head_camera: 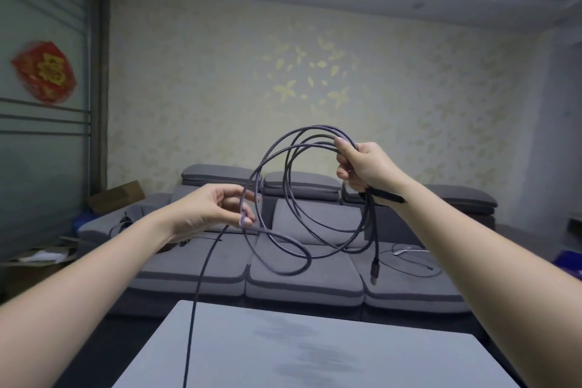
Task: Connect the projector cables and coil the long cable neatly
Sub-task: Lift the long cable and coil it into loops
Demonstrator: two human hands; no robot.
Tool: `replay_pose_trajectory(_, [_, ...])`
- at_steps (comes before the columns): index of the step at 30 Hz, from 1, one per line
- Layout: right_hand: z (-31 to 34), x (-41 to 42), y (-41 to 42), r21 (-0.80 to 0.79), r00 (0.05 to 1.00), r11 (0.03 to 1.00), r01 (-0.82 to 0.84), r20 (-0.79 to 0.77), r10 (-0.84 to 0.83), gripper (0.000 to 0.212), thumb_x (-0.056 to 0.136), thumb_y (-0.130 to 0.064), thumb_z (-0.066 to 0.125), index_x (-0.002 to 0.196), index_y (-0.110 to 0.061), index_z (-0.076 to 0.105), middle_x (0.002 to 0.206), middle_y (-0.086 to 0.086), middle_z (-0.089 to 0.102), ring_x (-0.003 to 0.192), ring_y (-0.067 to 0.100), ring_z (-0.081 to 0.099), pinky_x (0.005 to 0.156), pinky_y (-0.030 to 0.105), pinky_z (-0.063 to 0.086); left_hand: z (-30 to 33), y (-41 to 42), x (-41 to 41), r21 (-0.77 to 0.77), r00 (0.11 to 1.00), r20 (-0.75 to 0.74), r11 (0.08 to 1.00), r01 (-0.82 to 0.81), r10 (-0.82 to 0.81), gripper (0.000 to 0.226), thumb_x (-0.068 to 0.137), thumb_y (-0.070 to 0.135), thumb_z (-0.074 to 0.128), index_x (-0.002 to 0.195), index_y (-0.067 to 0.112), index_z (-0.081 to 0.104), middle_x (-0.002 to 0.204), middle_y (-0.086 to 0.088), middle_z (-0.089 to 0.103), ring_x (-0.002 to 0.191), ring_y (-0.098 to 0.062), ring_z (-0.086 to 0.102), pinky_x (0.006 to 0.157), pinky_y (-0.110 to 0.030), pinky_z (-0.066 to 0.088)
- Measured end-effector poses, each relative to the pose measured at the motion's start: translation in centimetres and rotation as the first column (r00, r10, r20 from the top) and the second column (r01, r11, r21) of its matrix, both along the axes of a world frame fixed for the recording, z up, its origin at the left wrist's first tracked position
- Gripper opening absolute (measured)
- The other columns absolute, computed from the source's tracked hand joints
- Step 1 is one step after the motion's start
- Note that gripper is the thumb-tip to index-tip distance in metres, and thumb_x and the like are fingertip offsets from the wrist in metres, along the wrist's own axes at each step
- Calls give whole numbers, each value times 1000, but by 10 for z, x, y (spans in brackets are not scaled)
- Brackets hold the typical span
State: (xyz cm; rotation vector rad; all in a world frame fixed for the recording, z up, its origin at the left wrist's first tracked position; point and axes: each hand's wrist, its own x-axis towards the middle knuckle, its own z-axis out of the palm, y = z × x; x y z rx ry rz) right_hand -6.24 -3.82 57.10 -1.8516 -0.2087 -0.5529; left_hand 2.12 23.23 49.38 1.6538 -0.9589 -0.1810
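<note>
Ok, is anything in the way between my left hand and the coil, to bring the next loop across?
Nothing visible. The left hand pinches the cable, the right hand grips the coil, and only open air lies between them, above the table.

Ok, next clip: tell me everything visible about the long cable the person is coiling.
The long cable is dark grey-purple and looks braided. Several loose, uneven loops hang in the air in front of the grey sofa. The right hand grips the gathered loops at their top right, and the left hand pinches a strand on the lower left. One end with a dark plug dangles below the right hand. A free length drops from the left hand past the table edge and out of the frame.
</note>
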Motion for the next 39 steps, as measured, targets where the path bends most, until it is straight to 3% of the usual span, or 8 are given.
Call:
replay_pose_trajectory(10, [-9, 6, 9, -49, 999, 998, 26, 45, -24, 44, 99, -36, 43, 60, -15, 40, 50, 8, 51, 26, 9, 26, 33, 13, 18, 0, -16, -8, 148, 967, 147, 962, -230, 209, 37, 81, 40, 69, 112, 22, 58, 62, 1, 66, 52, -9, 52, 56, -20, 45])
replay_pose_trajectory(14, [-14, 6, 12, -40, 1000, 999, -5, 4, 5, 41, 99, -37, 43, 65, -15, 40, 57, 10, 66, 30, 14, 39, 32, 14, 20, 7, -26, -6, 122, 828, 370, 862, -492, 420, 38, 83, 58, 58, 104, 26, 55, 52, 7, 56, 44, -3, 46, 57, -25, 38])
replay_pose_trajectory(17, [-17, 8, 14, 17, 994, 996, -84, -69, 85, 41, 99, -41, 41, 65, -17, 38, 57, 6, 68, 50, 21, 43, 31, 14, 20, 14, -35, -6, 70, 741, 438, 803, -592, 509, 40, 84, 65, 49, 93, 26, 52, 56, 4, 70, 46, 8, 52, 56, -26, 38])
replay_pose_trajectory(23, [-16, 7, 18, 12, 979, 993, -116, -169, 116, 43, 97, -44, 46, 63, -17, 42, 41, -1, 46, 32, 10, 32, 35, 12, 20, 23, -45, 2, 190, 688, 455, 693, -695, 566, 70, 71, 83, 38, 88, 18, 56, 55, 8, 70, 67, -8, 58, 69, -32, 50])
replay_pose_trajectory(26, [-16, 6, 17, -126, 969, 986, -111, -233, 80, 46, 97, -44, 45, 62, -15, 40, 41, -1, 46, 29, 10, 22, 34, 13, 21, 24, -41, 10, 101, 637, 451, 674, -732, 625, 60, 71, 78, 48, 93, 24, 59, 65, 9, 71, 86, -11, 61, 83, -33, 50])
replay_pose_trajectory(30, [-16, 5, 16, -241, 940, 956, -170, -332, 84, 39, 97, -45, 45, 83, -9, 45, 41, -1, 49, 31, 11, 21, 36, 15, 23, 30, -35, 15, 23, 677, 327, 710, -703, 659, 54, 71, 67, 63, 97, 21, 62, 68, 5, 73, 76, -8, 60, 71, -27, 45])
replay_pose_trajectory(34, [-15, 4, 13, -159, 958, 975, -157, -266, 111, 46, 97, -45, 45, 64, -13, 44, 38, -2, 43, 28, 8, 21, 34, 13, 21, 35, -26, 17, 21, 708, 300, 737, -675, 639, 45, 69, 57, 73, 86, 16, 65, 68, 3, 72, 64, -12, 63, 62, -23, 46])
replay_pose_trajectory(39, [-13, 3, 3, -65, 991, 997, -48, -130, 39, 47, 98, -43, 43, 60, -15, 41, 34, -5, 35, 26, 8, 23, 32, 12, 20, 15, -11, 11, 122, 909, 239, 918, -377, 342, 44, 73, 55, 69, 74, 12, 61, 54, 4, 49, 50, -9, 43, 57, -24, 37])
